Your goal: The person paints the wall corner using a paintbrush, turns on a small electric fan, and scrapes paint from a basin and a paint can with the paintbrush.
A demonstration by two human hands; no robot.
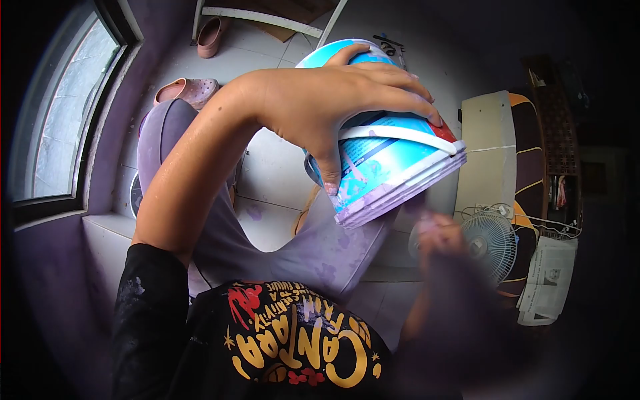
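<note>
My left hand is spread over the side of a blue and white paint bucket, gripping it with the thumb on the near side and the fingers across the top. The bucket is tipped on its side, its mouth facing down and to the right. Purple paint streaks its rim, and its white handle lies against the wall. Just beyond the rim, my right hand is blurred, with its fingers curled. A dark purple shape shows between it and the bucket mouth, too smeared to name. The bucket's inside is hidden.
Pink clogs lie on the tiled floor. A fan with cables and a newspaper are at the right. A window is at the left, and a white frame stands at the top. Purple paint spots the trousers.
</note>
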